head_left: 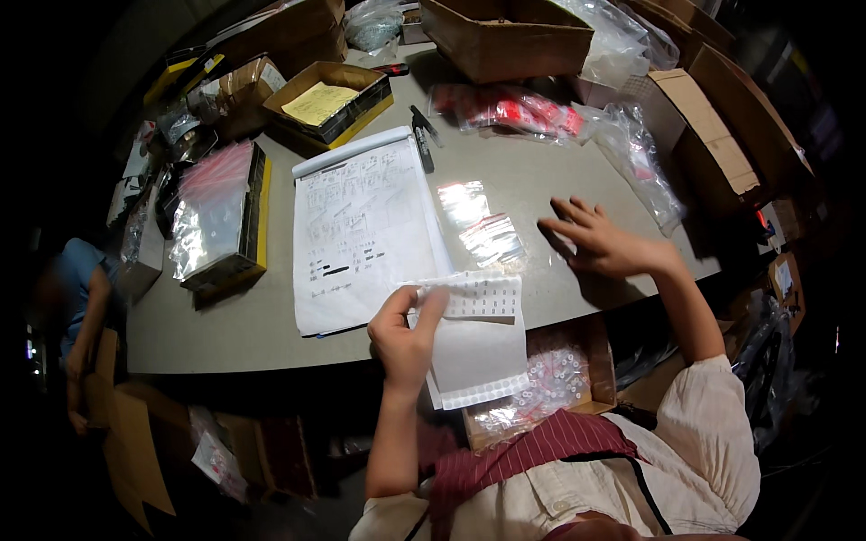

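My left hand (406,338) pinches the upper left corner of a white label sheet (476,347) and holds it above the near table edge; the sheet's top strip is folded and printed in small rows. My right hand (603,242) lies flat on the grey table (234,325) with fingers spread, holding nothing. Just left of it lie two small clear plastic bags (483,225). A large white form (361,230) covered with handwriting lies in front of me, next to the sheet.
Two black markers (422,140) lie beyond the form. Open cardboard boxes (329,99) and bags with red items (514,110) crowd the far side. A tray of clear bags (221,216) sits left. A box of small vials (550,379) is below the table. Another person (81,298) stands far left.
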Tool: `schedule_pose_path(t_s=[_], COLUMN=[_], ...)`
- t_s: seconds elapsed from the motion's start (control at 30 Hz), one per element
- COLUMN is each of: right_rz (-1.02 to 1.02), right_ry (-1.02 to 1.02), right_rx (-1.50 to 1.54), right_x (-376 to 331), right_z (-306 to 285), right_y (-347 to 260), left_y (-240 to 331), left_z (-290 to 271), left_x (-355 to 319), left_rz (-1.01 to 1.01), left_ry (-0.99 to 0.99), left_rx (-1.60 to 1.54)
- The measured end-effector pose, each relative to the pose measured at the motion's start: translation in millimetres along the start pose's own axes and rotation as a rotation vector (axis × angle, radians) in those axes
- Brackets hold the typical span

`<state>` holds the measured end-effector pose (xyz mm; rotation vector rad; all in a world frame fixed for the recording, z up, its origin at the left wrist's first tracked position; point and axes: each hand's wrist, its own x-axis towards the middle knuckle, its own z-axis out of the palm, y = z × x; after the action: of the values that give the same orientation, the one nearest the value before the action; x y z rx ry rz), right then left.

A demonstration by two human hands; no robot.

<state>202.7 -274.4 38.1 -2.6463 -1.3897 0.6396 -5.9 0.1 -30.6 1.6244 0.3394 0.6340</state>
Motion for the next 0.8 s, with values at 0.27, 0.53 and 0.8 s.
schedule_pose_path(t_s=[0.27, 0.53, 0.8], right_rz=[-0.494, -0.358, -0.423], right_ry=[-0.184, 0.287, 0.361], right_rx=[0.243, 0.420, 0.267], right_x=[-65, -24, 44], right_z=[-4, -20, -2], right_y=[-48, -86, -108], left_y=[13, 0, 14], left_z=[-1, -1, 0], left_x=[5, 3, -4], left_rz=[-0.107, -0.086, 0.027], left_ry=[-0.084, -0.082, -0.131], left_rx=[-0.227, -0.139, 0.044])
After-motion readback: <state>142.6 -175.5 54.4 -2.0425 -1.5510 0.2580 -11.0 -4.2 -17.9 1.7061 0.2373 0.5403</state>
